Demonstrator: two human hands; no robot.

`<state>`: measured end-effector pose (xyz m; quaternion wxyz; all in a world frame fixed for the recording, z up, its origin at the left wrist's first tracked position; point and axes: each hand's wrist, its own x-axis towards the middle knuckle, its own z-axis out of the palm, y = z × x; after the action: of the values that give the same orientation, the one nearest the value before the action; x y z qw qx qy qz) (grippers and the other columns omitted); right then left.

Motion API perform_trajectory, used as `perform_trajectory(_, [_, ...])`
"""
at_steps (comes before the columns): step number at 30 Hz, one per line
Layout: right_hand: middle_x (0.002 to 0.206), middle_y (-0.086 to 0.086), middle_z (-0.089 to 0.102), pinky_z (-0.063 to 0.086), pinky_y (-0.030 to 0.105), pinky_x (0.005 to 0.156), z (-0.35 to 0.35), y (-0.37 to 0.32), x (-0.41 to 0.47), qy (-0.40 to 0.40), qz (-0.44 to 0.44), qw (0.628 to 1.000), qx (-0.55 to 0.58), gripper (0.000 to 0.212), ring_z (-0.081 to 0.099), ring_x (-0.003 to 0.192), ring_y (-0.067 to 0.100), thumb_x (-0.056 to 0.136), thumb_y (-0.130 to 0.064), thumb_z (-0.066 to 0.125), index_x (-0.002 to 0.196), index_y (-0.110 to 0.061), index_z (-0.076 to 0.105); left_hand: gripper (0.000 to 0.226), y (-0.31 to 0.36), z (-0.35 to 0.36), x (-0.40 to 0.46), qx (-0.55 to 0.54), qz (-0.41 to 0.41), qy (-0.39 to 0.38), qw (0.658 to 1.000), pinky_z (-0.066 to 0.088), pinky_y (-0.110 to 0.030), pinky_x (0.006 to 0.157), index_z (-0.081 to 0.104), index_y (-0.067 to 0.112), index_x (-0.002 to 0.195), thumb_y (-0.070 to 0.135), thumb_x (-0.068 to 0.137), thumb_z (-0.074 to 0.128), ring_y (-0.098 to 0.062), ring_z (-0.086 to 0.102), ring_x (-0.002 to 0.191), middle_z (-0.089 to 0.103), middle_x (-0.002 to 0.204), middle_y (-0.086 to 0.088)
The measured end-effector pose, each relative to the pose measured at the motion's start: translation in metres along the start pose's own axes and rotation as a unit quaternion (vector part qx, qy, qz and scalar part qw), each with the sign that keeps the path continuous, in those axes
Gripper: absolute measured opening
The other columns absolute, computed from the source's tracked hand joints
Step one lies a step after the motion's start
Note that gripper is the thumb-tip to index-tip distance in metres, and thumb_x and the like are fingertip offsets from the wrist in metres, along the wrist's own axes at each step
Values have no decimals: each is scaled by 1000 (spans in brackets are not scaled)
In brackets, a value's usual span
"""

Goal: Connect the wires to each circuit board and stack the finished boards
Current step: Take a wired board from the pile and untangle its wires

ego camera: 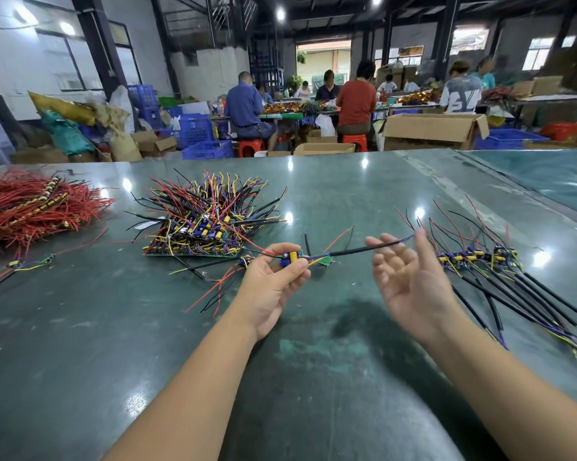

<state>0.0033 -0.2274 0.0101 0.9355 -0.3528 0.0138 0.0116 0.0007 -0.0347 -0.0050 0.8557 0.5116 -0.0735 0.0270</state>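
Holding the circuit board (292, 257) in a pinch between thumb and fingers, your left hand (273, 282) keeps it lifted just above the worktop (313, 361), while your right hand (410, 277) is palm-up with its fingers apart and relaxed, the black sleeved cable (363, 250) lying loosely across the fingertips. Nothing clamps that cable, so it could slide off your right fingers and swing down, tugging at the point where it meets the board. Your pinch sits on the yellow and blue components themselves; squeezing or twisting there may bend a part or strain its leads. The loose red and black wires (220, 287) hanging below your left hand trail onto the worktop and could snag as you move.

Beside your right hand lies the row of finished boards (476, 256), their long black leads fanned toward you; setting this one down carelessly would likely tangle its tails with theirs. Farther off, just beyond your left hand, the heap of unfinished boards (197, 224) bristles with wire ends that could catch a trailing lead and drag the heap. At far left the pile of red wires (31, 204) is well apart and poses little risk.
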Motion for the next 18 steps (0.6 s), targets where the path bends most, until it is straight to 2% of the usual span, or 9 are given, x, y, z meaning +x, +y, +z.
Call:
perform_trajectory(2, [93,7,71,53,16,57,4,11,-5,-50,24,998,-42,25,61,59,10,87,-35,57,99,-13,58,22,0,1,-1,2,-2,-15,1000,55,-16,63,60,10,92,-10,82,58,-8,64,58,68,69,0])
perform_trajectory(5, [84,6,71,54,17,65,7,24,-13,-98,11,987,-128,21,64,64,9,78,-17,63,97,-8,64,22,-5,6,-4,22,-19,-49,998,55,-17,64,60,10,92,-10,82,58,-8,64,59,68,70,1])
perform_trajectory(9, [67,4,68,54,15,60,5,22,-13,-75,19,988,-136,3,65,59,8,85,-3,58,86,-4,60,23,-6,9,-6,9,-29,-80,996,55,-19,65,63,13,90,-2,73,65,-10,65,63,68,76,-3])
perform_trajectory(11, [65,4,66,53,14,56,4,20,-12,-67,61,989,-114,2,64,57,8,85,-3,58,85,-5,58,24,-5,10,-8,2,-38,-100,994,55,-19,64,64,14,89,1,70,66,-11,65,63,69,78,-5])
perform_trajectory(14, [66,3,63,53,13,54,4,17,-13,-68,112,988,-82,9,63,56,7,72,-9,64,80,-9,59,24,-4,13,-11,-8,-50,-119,992,54,-18,62,63,14,92,2,71,65,-11,64,61,69,77,-3])
perform_trajectory(18, [65,2,65,53,13,56,7,17,-13,-84,89,990,-67,12,61,56,6,71,-9,64,81,-10,58,25,-1,15,-11,-32,-53,-105,993,54,-18,60,64,15,92,2,70,65,-10,62,59,67,80,-4])
